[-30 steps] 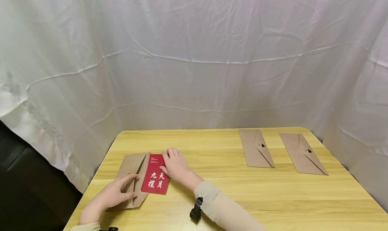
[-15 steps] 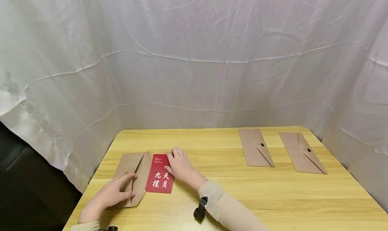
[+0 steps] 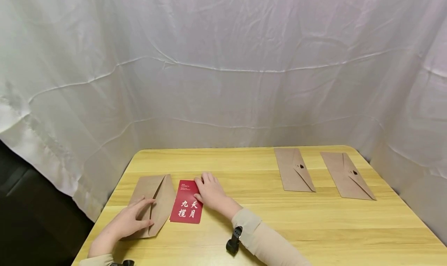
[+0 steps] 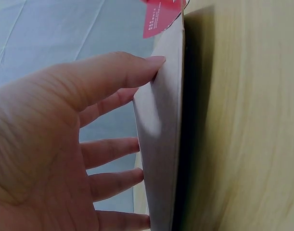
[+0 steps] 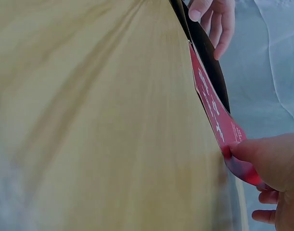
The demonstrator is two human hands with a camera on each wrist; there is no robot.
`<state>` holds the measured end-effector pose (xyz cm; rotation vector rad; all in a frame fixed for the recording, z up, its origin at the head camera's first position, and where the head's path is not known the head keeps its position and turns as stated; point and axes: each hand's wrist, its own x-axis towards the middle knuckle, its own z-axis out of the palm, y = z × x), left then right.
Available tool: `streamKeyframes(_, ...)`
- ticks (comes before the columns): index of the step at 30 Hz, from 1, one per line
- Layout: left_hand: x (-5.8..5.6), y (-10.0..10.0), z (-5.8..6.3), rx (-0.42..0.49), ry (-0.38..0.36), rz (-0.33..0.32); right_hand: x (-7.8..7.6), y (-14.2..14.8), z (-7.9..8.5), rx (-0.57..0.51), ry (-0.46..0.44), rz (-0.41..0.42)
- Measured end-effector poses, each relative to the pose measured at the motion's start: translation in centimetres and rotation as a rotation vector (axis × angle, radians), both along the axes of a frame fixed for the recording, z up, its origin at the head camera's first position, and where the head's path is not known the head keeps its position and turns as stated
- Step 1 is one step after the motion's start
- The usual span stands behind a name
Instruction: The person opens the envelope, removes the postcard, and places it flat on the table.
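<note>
A brown paper envelope (image 3: 160, 209) lies at the table's left with its pointed flap spread to the right. My left hand (image 3: 127, 221) rests on it, thumb and fingers spread apart; in the left wrist view the tips of the left fingers (image 4: 113, 185) touch the paper. Just right of the flap is a red card (image 3: 186, 209) with white Chinese characters. My right hand (image 3: 211, 192) pinches the card's upper right edge. Seen from the right wrist, the thumb (image 5: 248, 149) presses on its face, fingers lie behind, and the card bends at that end.
Two more brown envelopes, a nearer-centre envelope (image 3: 291, 173) and an outer envelope (image 3: 343, 177), lie flat at the far right, flaps closed, each with a small dark mark. A pale curtain (image 3: 223, 83) hangs behind the wooden table (image 3: 279, 227).
My right hand has slid to the right with the red card, which lay over the envelope's flap and now sits beside it. The left hand stays on the envelope, shifting slightly left with it.
</note>
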<state>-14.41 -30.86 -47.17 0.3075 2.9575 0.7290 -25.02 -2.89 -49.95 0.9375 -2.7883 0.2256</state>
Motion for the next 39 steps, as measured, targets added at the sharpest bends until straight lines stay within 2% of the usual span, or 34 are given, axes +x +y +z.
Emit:
streamKeyframes(7,0.05,-0.19,-0.09,0.003,0.019,-0.006,-0.04,0.45,0.39,0.015,-0.059,0.031)
streamKeyframes(15,0.13,-0.58,-0.05,0.019,-0.015,-0.001,-0.47,0.88,0.25,0.002,-0.097,0.084)
streamKeyframes(25,0.12,-0.72,-0.10,0.008,-0.013,-0.005,-0.58,0.74,0.30,0.051,-0.115,0.096)
streamKeyframes(32,0.10,-0.65,-0.25,0.010,-0.065,-0.008,-0.46,0.80,0.14,0.080,-0.135,0.100)
streamKeyframes(39,0.06,-0.58,-0.48,-0.001,-0.080,-0.001,-0.39,0.84,0.24,0.101,-0.173,0.095)
